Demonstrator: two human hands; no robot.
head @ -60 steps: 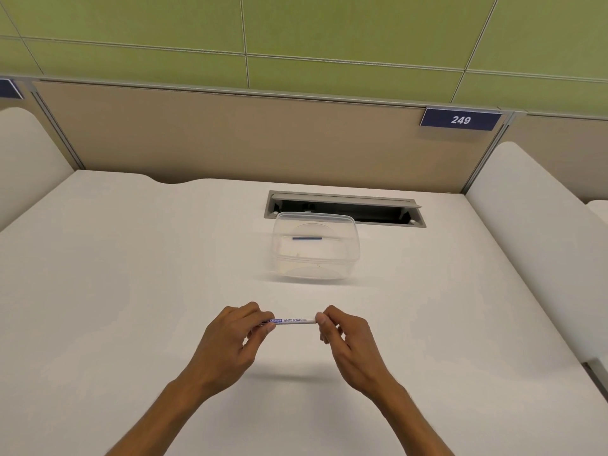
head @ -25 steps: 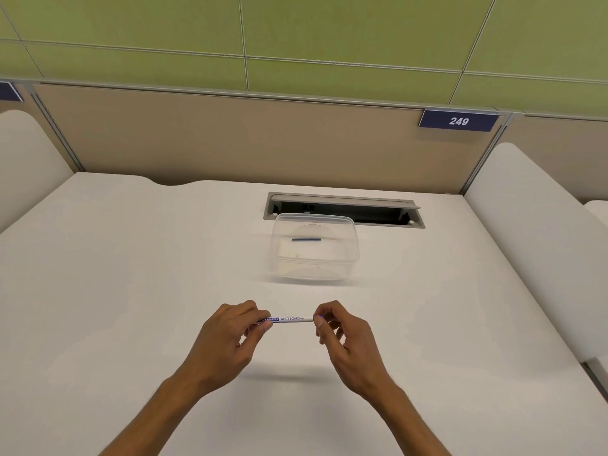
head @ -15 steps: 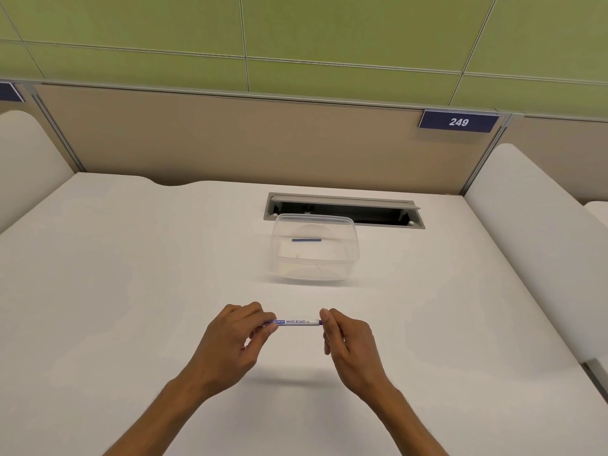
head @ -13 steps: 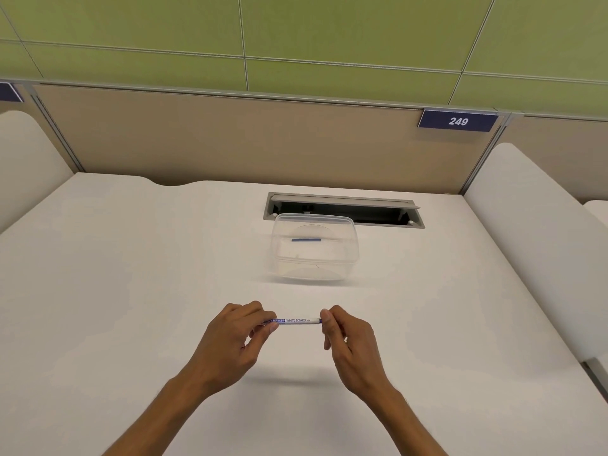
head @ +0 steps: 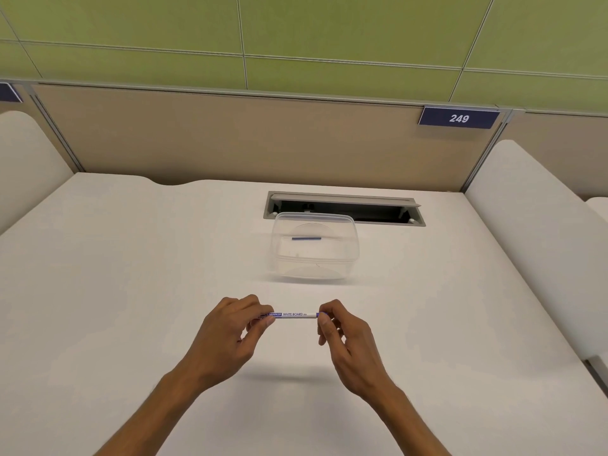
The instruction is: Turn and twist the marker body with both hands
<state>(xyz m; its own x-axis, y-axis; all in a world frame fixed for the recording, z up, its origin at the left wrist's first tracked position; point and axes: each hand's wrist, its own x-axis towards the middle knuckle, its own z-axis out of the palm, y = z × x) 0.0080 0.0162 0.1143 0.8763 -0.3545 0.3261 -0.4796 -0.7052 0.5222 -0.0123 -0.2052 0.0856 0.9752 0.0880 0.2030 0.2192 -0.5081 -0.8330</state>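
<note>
A green panelled wall [head: 296, 28] and a beige desk partition [head: 230, 139] with a dark blue number plate reading 249 [head: 459, 118] stood beyond both hands, behind a wide white tabletop [head: 115, 274]. A grey recessed cable slot [head: 343, 209] lay in the tabletop farther out than the hands, and just nearer than it stood a clear rectangular plastic container [head: 314, 250] with a short dark blue piece [head: 306, 238] showing inside it, well apart from the fingers. Above the tabletop, between the hands, a slim white whiteboard marker with blue lettering [head: 294, 314] lay level, its long axis running left to right. The left hand [head: 230, 334] pinched its left end with curled fingers and thumb; the right hand [head: 345, 337] pinched the blue right end the same way. Both hands were equally near it, each clamped on one end.
</note>
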